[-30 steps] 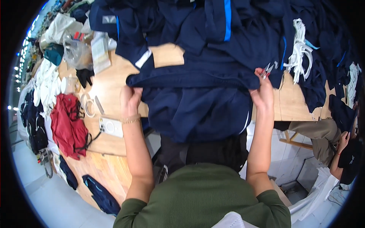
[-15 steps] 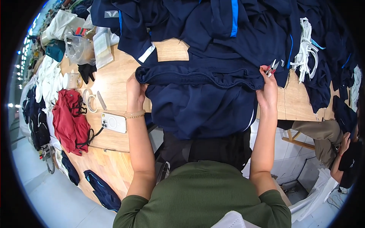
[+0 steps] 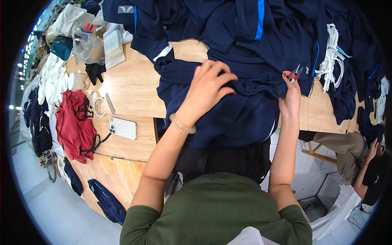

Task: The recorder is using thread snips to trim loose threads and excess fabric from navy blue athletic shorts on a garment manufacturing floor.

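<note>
- One navy garment (image 3: 241, 114) is laid over the near edge of the wooden table (image 3: 136, 90), in front of the person's body, with its gathered waistband (image 3: 261, 87) turned toward the far side.
- The right end of the waistband is held by the right hand (image 3: 290, 98), whose thumb and fingers are closed on the cloth.
- A small pair of scissors with red handles (image 3: 293, 76) is also kept in the right hand, its blades pointed away from the body.
- The left hand (image 3: 209, 83) is placed over the middle of the waistband, with fingers bent and thumb held apart from them; no cloth is seen pinched there, and whether the fabric is touched cannot be told.
- Beyond the garment, a heap of navy clothing (image 3: 196, 24) with blue stripes is piled, and white strips (image 3: 328, 61) are draped over its right part.
- To the left, a white phone (image 3: 123, 128) is laid near two rolls of tape (image 3: 99, 107), with red fabric (image 3: 72, 122) bunched beside them.
- At the far right, a piece of dark cloth (image 3: 369, 127) is touched by a co-worker's hand (image 3: 372, 151).
</note>
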### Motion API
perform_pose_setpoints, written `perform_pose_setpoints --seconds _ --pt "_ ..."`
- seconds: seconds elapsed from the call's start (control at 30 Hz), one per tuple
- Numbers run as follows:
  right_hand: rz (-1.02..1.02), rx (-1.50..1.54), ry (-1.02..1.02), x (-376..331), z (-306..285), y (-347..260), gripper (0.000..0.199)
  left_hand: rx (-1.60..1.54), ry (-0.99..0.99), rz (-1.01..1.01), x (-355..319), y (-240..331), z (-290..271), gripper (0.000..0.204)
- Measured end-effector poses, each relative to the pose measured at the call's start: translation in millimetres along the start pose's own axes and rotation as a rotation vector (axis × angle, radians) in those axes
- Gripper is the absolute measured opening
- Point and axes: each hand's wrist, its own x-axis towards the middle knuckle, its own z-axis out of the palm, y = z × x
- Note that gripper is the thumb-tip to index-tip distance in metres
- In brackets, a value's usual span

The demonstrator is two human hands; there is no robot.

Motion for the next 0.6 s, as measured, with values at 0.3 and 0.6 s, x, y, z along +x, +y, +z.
perform_pose_setpoints --seconds 0.3,0.6 --pt "0.006 0.038 -0.006 0.1 -0.1 0.3 0.010 -0.365 0.410 -0.357 -20.3 -17.2 -34.5 0.009" --pt "0.014 0.059 -0.001 -4.1 3.5 -1.6 0.011 -0.148 -0.225 -0.241 -36.0 48.0 -9.1 0.022"
